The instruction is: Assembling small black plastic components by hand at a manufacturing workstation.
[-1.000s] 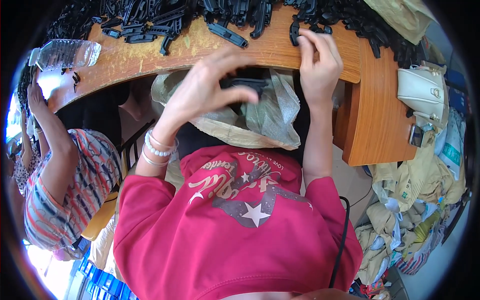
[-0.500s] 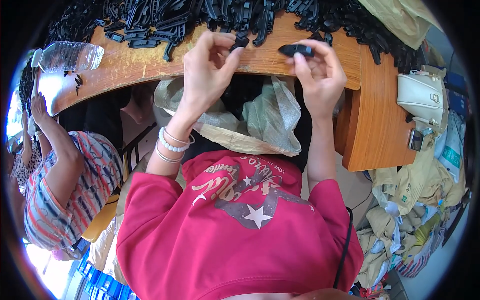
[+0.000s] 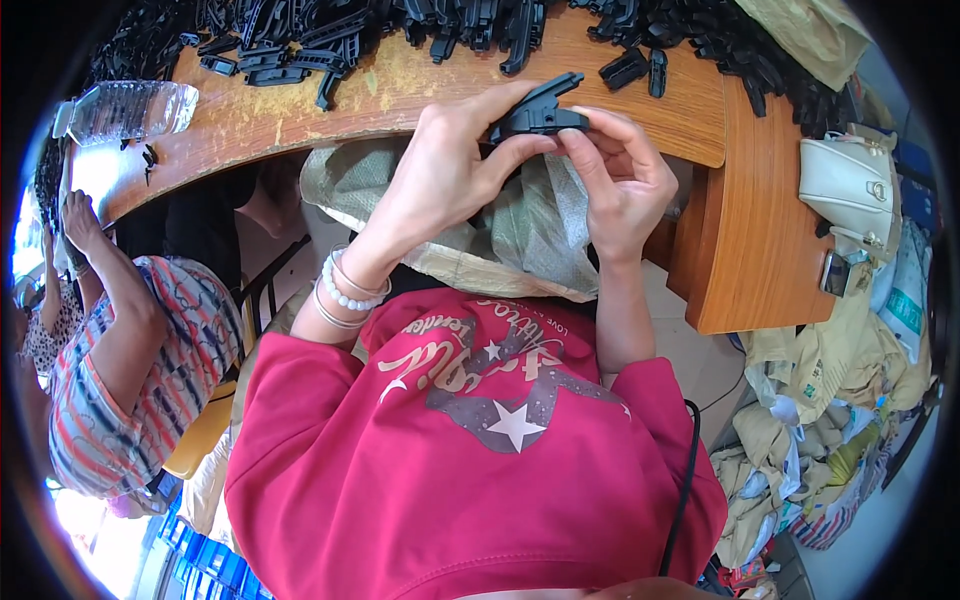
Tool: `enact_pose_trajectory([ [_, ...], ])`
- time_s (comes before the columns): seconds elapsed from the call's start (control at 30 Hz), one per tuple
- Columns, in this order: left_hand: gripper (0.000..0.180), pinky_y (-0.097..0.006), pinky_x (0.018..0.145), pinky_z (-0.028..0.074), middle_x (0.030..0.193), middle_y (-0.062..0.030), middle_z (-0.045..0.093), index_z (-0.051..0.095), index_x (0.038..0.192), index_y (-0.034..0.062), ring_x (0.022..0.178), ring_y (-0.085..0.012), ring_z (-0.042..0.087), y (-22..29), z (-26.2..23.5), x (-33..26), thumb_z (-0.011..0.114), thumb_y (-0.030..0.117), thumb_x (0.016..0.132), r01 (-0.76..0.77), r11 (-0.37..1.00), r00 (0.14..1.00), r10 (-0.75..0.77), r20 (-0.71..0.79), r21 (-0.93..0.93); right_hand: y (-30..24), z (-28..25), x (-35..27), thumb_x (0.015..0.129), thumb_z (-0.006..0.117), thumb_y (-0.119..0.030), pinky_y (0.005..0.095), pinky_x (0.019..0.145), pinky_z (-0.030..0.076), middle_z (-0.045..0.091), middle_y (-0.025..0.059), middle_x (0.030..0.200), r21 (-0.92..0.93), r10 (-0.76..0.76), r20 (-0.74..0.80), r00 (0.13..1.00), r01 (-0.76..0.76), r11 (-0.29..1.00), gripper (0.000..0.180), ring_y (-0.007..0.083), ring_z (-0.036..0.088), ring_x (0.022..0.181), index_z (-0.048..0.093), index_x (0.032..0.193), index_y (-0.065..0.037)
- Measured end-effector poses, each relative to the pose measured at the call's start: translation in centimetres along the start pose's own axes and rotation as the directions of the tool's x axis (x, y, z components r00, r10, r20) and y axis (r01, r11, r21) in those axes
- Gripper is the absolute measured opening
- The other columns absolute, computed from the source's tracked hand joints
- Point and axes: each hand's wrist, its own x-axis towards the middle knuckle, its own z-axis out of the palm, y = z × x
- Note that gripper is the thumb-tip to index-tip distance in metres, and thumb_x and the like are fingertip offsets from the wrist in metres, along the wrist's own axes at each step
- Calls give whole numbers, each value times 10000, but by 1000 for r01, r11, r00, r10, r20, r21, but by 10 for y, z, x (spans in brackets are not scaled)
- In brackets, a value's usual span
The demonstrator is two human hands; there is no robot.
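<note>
- two-handed grip by the worker (image 3: 320, 460): left hand (image 3: 452, 165) and right hand (image 3: 622, 178) together pinch a black plastic part (image 3: 540, 120) between thumbs and fingers.
- position of part: before the near edge of the worktop (image 3: 395, 95), over a woven sack (image 3: 525, 235).
- far side: black pieces (image 3: 315, 35), heaped.
- left: clear bottle (image 3: 140, 110); right: white handbag (image 3: 840, 180).

Worn wooden table (image 3: 395, 98), pale floor (image 3: 700, 368)
</note>
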Motion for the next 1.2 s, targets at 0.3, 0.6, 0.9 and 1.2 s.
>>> enact_pose_trajectory([
  [0.3, 357, -293, 737, 508, 907, -164, 679, 616, 1092, -44, 825, -229, 679, -9, -5, -2, 715, 68, 768, -274, 962, 962, 274, 12, 13, 2, -12, 10, 687, 758, 35, 199, 681, 441, 628, 31, 907, 23, -22, 169, 985, 18, 1000, 319, 68, 521, 734, 651, 986, 7],
  [0.6, 294, -323, 615, 492, 836, -113, 635, 648, 979, 12, 701, -279, 633, -24, -11, 9, 729, 220, 789, -226, 969, 974, 225, 25, 103, 14, -40, 43, 803, 677, -54, 270, 607, 451, 604, 57, 809, -605, -228, 37, 973, 203, 770, 124, 157, 577, 651, 701, 924, -47],
  [0.9, 134, -334, 502, 484, 734, -60, 515, 555, 854, 110, 604, -250, 605, -42, 18, 54, 623, 225, 845, -279, 553, 892, 453, -3, 785, 14, -31, 61, 665, 723, -36, 377, 745, 432, 562, 92, 895, -868, -321, 327, 889, 417, 270, 244, 271, 542, 857, 627, 889, -36],
  [1.2, 89, -345, 556, 490, 788, -112, 603, 596, 927, 80, 600, -301, 596, -40, 6, 26, 584, 104, 843, -162, 826, 960, 259, -109, 540, -1, -23, 40, 835, 629, 15, 191, 530, 488, 615, 42, 859, -247, -143, 0, 990, 139, 959, 237, 101, 636, 682, 627, 1071, -5],
])
